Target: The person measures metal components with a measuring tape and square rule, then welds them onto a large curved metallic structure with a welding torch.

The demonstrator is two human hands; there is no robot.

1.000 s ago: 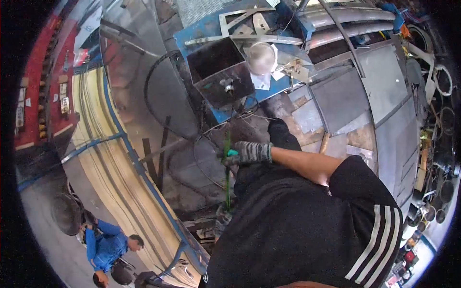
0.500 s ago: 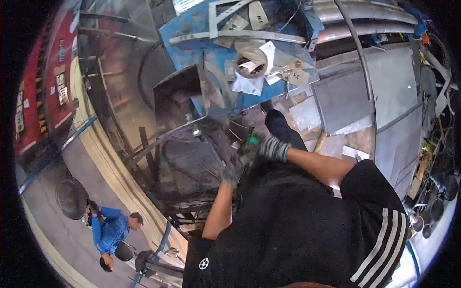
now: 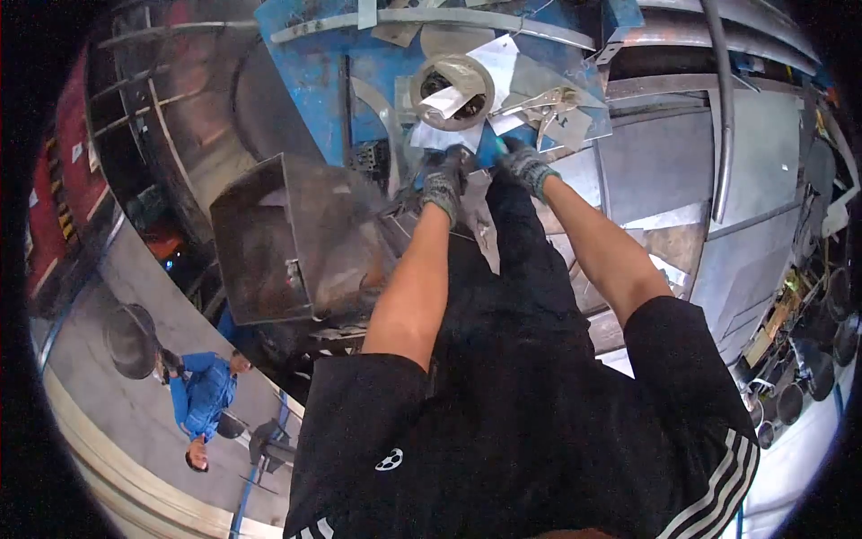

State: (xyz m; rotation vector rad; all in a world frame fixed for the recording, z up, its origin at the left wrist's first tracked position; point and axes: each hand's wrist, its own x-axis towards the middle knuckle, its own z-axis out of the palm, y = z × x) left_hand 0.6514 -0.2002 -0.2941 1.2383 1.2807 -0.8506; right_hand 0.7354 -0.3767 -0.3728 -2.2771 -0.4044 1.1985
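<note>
Both hands wear grey knitted gloves and reach forward to the near edge of the blue table [image 3: 310, 99]. My left hand [image 3: 444, 176] is by the white paper [image 3: 446, 137], below a round bowl [image 3: 414, 92] that holds paper and dark bits. Beside it on the right, my right hand [image 3: 523, 164] has a small green thing [image 3: 501, 145] at its fingertips. The fingers of both hands are dark and blurred, so their grip does not show clearly. Thin metal pieces [image 3: 567, 128] lie right of the bowl.
An open metal box [image 3: 260, 247] stands at the left of my arms. Metal sheets [image 3: 654, 166] and a long pipe [image 3: 724, 117] are at the right. Two people in blue [image 3: 205, 395] are at the lower left, near a round black object [image 3: 132, 341].
Both hands have moved from near my body up to the table edge, and the arms are stretched out. The view has shifted, and the metal box now appears lower and further left.
</note>
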